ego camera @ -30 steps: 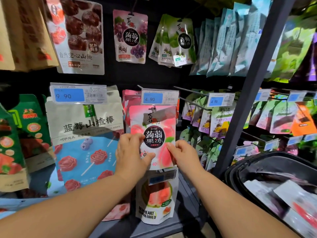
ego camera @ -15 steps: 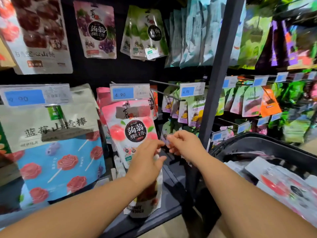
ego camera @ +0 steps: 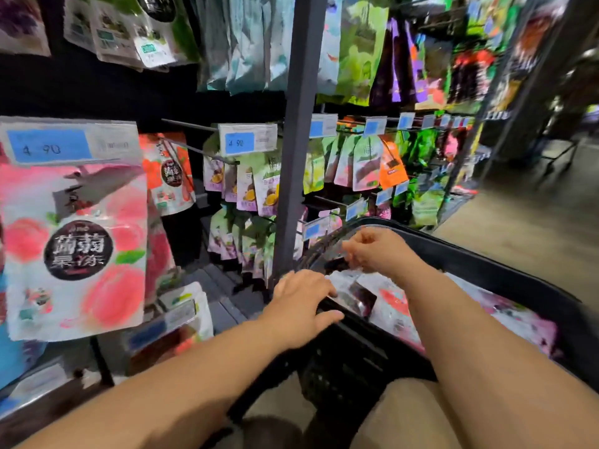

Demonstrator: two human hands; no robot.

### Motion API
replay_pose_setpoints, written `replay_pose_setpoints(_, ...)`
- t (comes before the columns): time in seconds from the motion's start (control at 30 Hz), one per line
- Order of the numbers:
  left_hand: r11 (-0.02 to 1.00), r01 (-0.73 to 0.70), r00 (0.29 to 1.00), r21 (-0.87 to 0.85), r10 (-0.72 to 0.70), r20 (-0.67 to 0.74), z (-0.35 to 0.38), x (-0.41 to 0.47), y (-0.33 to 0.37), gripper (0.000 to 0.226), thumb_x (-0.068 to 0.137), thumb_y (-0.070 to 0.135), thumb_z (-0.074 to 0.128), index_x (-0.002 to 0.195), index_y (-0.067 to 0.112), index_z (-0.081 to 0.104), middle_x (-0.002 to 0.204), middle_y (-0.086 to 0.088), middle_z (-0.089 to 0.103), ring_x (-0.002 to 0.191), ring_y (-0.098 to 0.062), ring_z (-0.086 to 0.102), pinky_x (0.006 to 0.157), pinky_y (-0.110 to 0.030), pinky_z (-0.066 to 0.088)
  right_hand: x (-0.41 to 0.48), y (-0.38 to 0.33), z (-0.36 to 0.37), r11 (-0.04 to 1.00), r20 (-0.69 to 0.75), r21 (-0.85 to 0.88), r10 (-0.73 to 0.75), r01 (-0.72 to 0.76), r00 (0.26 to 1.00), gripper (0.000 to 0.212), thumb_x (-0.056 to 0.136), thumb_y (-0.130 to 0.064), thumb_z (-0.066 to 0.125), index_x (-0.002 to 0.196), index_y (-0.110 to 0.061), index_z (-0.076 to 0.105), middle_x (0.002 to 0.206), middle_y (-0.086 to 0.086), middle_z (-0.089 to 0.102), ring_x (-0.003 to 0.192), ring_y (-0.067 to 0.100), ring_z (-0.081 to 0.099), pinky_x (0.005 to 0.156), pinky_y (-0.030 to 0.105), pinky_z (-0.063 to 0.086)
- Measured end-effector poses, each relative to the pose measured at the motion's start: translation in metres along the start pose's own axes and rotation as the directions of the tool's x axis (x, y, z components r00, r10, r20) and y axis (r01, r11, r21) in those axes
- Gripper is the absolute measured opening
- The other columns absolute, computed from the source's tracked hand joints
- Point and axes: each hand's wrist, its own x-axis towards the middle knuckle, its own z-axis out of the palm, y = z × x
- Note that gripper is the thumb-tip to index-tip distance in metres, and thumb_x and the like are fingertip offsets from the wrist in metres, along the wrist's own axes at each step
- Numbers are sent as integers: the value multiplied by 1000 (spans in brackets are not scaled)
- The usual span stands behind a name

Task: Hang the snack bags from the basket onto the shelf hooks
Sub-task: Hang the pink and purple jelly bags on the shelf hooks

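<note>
Both hands have left the pink peach bag (ego camera: 74,251), which now hangs at the far left under its price tag, and have swung right to the black basket (ego camera: 479,264). The left hand (ego camera: 299,307) lies over the basket's near rim, its grip wide, fingers stretched flat and holding nothing. The right hand (ego camera: 381,251) is over the heap of snack bags (ego camera: 393,307) inside the basket with its fingers curled. Motion blur makes it impossible to tell whether that grip has a bag pinched or is empty.

The bags look like thin, glossy plastic pouches. They are probably light, floppy and somewhat slippery, and they overlap in a loose pile, so lifting one may drag its neighbour along. The top seam, where the hang hole should be, looks like the best place to pinch. That would leave the pouch dangling upright and the hole ready for a bare hook (ego camera: 191,124).

No hang hole on any bag in the basket can be made out. The lower bags are covered by those above. The basket's right side runs out of frame, and the whole view is smeared.
</note>
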Motion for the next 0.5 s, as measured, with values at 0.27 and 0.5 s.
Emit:
replay_pose_setpoints(0.27, 998, -62, 993, -30, 65, 97, 17, 18, -3, 30, 96, 52, 50, 118, 32, 58, 116, 12, 54, 120, -14, 39, 119, -39, 13, -17, 87, -53, 973, -96, -146, 163, -176, 982, 17, 88, -27, 73, 77, -15, 66, 71, -3, 66, 63, 13, 57, 60, 26, 47)
replay_pose_setpoints(0.5, 997, -64, 991, -53, 70, 114, 24, 22, -9, 57, 78, 77, 30, 111, 40, 58, 102, 19, 51, 107, -13, 38, 106, -37, 31, -21, 126, -74, 916, -1, -305, 274, -261, 962, 47, 78, -37, 82, 120, -27, 62, 126, -1, 58, 113, 20, 55, 89, 29, 41)
